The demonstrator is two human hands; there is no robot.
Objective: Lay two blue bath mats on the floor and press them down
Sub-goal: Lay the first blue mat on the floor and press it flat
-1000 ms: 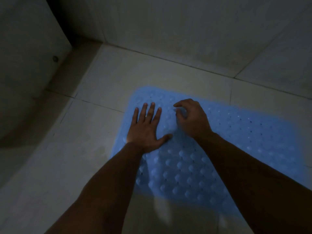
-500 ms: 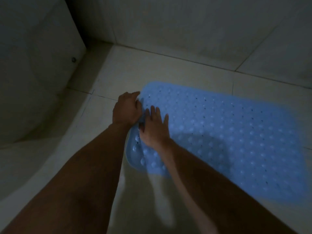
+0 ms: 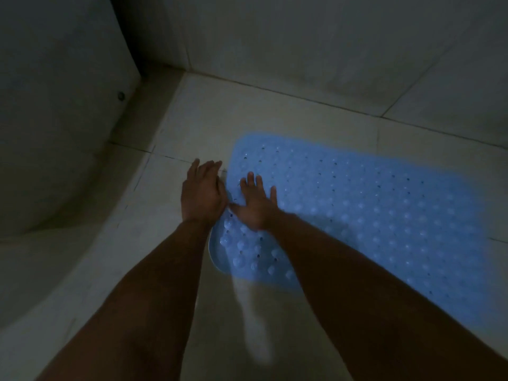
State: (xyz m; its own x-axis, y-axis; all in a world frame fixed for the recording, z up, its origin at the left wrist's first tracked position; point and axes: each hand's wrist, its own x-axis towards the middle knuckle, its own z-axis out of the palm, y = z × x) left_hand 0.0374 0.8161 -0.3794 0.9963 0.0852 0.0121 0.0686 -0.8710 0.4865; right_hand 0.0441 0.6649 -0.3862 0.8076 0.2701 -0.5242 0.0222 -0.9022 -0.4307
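Head view, looking down at a dim tiled floor [image 3: 220, 125] near a wall corner. One blue bath mat [image 3: 371, 215] lies on the floor, its long side running toward the right edge of the floor area in view, its short left end near the middle. It is dotted with holes and round bumps. No second mat is visible.

Risks, as a judgement: the near-left corner of the mat looks slightly lifted, showing a pale rim. If pressure lands only in the middle, that corner may stay curled and fail to grip the floor. Pressing sideways instead of straight down could slide the whole mat across the smooth tile. The low light also makes it hard to spot any patches left unstuck.

Hands: both forearms reach forward from the bottom of the view. The left hand [image 3: 202, 195] sits at the mat's left edge, fingers together and pointing forward; whether it touches the mat or the floor beside it cannot be told. The right hand [image 3: 257, 204] lies flat on the mat, fingers spread, palm down, just beside the left hand.
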